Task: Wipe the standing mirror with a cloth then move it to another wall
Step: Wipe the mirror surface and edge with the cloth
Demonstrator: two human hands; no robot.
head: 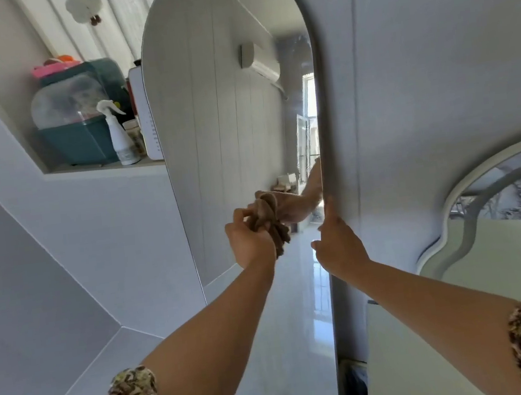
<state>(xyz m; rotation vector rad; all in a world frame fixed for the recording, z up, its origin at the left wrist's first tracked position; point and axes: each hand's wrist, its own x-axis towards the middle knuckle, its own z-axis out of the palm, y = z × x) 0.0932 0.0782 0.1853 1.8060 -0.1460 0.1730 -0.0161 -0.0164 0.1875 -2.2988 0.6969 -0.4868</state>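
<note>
A tall arched standing mirror (219,110) leans against the pale wall straight ahead, reflecting white panelling, an air conditioner and a shiny floor. My left hand (250,243) is closed around a bunched brown cloth (270,220) pressed to the glass at mid height. My right hand (338,243) grips the mirror's right edge, thumb up along the frame. The mirror's base is hidden below my arms.
A wall niche (98,168) to the left holds a teal container with a clear lid (76,128), a white spray bottle (118,136) and a white box. A second, wavy-framed mirror (450,206) stands at the right above a cream surface (507,265).
</note>
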